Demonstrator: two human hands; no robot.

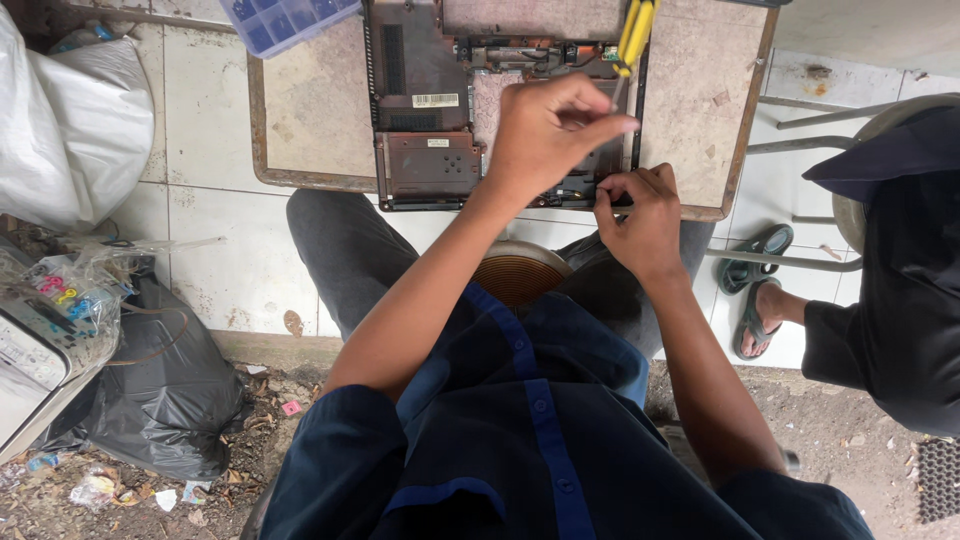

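1. While the opened laptop base [425, 110] lies on the tabletop [310, 130], left hand [548, 125] fingers pinch together; held item indiscernible.
2. Right hand [640, 215] fingers clamp the near edge.
3. Judged rigid, fragile inside; grip edges.

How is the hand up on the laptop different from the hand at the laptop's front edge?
The left hand is raised above the opened laptop, fingertips pinched together near the yellow screwdriver; the right hand sits lower, fingers curled down at the laptop's front edge. The left hand reaches farther across the small table; the right hand stays at its near edge. Both are bare and belong to the same person.
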